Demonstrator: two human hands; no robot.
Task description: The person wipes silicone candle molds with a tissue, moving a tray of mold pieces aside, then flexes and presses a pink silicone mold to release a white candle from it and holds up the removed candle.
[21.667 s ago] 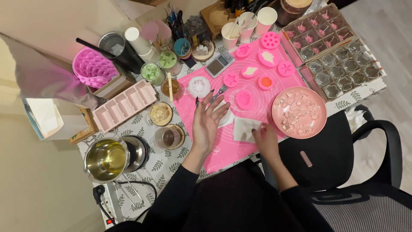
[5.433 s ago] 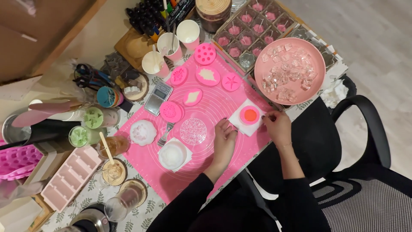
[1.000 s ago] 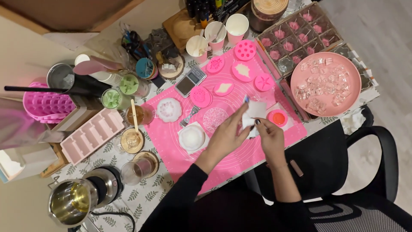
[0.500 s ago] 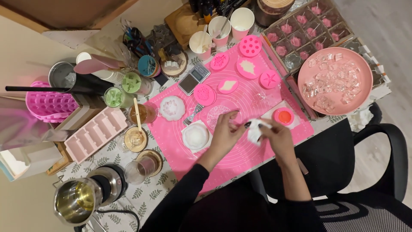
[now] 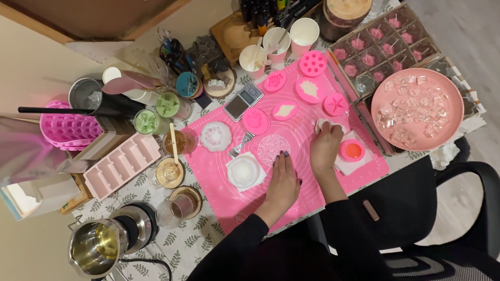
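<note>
Head view: looking straight down at a crowded craft table (image 5: 208,237), hands working in the middle of it.
Right fingers: curled shut round a crumpled white tissue (image 5: 320,124), pressed down on the pink silicone mat (image 5: 302,179). So the right hand (image 5: 325,145) looks like it's wiping the mat, just below the star mould (image 5: 335,104).
Left fingers: flat and spread, holding nothing. The left hand (image 5: 284,182) rests palm down on the mat, fingertips just touching the near edge of a clear textured disc (image 5: 274,147).
Right beside the right hand: small round mould with orange filling (image 5: 352,151), sitting on a white napkin (image 5: 359,162).
Beside the left hand: a white flower-shaped piece (image 5: 244,170) on its own napkin, with a metal clip (image 5: 240,144) above it.
Done so far, I'd say: the moulds at the far side of the mat (the shell mould (image 5: 310,89) and the leaf mould (image 5: 285,111)) already look filled with pale stuff, and the orange one is poured too.
Left to do, my guess: the wipe isn't finished, and the pot of yellow liquid (image 5: 99,244) still has plenty in it.
Further out: pink plate of clear cubes (image 5: 416,109) on the right, a pocket scale (image 5: 242,100) at the mat's far edge, and a pink bar mould (image 5: 124,164) on the left.
</note>
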